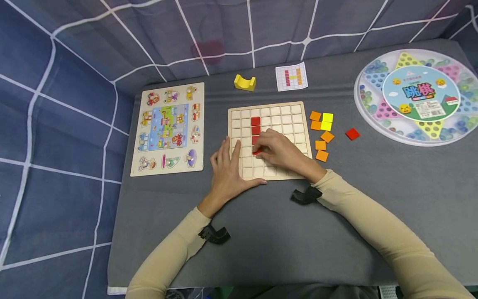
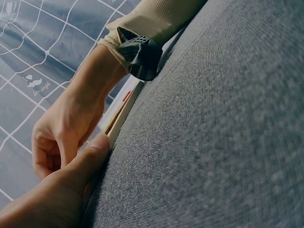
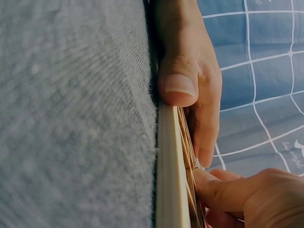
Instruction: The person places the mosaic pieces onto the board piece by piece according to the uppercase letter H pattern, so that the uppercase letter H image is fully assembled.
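Note:
A wooden grid board (image 1: 287, 120) lies flat, with a column of red square tiles (image 1: 255, 126) in its cells. At the lower end of that column my right hand (image 1: 278, 151) pinches another red tile (image 1: 256, 153), its fingertips right at the grid. My left hand (image 1: 228, 170) rests over the board's lower left corner, fingers straight along the left side and thumb stretched along the near edge. In the right wrist view the left thumb (image 3: 179, 90) presses on the board's edge (image 3: 168, 161). The right hand's fingers (image 2: 66, 147) bend down in the left wrist view.
Right of the board lie several orange tiles (image 1: 320, 145), yellow tiles (image 1: 327, 118) and a loose red tile (image 1: 352, 133). Behind are a yellow curved block (image 1: 245, 83) and a pattern card (image 1: 303, 76). A picture puzzle board (image 1: 168, 166) lies left, a round game box (image 1: 420, 93) right.

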`<state>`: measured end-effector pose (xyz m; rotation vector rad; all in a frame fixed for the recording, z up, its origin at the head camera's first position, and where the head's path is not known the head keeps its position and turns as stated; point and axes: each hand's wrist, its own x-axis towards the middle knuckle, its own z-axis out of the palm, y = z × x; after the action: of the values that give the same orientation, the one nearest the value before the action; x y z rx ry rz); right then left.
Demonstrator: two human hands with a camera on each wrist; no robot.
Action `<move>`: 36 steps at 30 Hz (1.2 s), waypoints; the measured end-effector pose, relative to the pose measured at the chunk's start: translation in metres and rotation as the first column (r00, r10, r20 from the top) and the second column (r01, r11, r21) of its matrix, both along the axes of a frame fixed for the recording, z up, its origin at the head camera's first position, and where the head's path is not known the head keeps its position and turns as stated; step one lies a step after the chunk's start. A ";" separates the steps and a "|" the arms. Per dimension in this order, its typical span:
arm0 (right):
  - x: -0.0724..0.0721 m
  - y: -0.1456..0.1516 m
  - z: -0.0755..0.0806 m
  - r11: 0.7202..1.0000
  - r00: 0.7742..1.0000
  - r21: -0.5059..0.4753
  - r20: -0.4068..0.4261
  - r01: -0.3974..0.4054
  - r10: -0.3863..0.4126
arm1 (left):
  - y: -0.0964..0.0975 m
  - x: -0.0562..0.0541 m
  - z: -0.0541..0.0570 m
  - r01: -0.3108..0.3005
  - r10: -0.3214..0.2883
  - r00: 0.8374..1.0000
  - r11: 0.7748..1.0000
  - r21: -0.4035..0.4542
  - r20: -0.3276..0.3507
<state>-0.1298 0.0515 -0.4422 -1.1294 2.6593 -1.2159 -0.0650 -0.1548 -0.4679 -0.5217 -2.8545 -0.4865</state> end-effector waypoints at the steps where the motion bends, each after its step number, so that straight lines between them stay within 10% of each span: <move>1: 0.000 0.000 0.000 1.000 1.000 0.001 0.001 0.001 -0.001 | 0.000 0.000 0.000 0.000 0.000 1.000 1.000 -0.001 -0.003; 36: -0.001 0.006 0.006 0.998 0.999 0.056 0.015 -0.031 0.031 | 0.000 0.000 0.001 -0.008 0.008 1.000 1.000 -0.013 0.009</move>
<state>-0.1308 0.0573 -0.4358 -1.1454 2.6377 -1.1321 -0.0647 -0.1549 -0.4672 -0.5111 -2.8695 -0.4708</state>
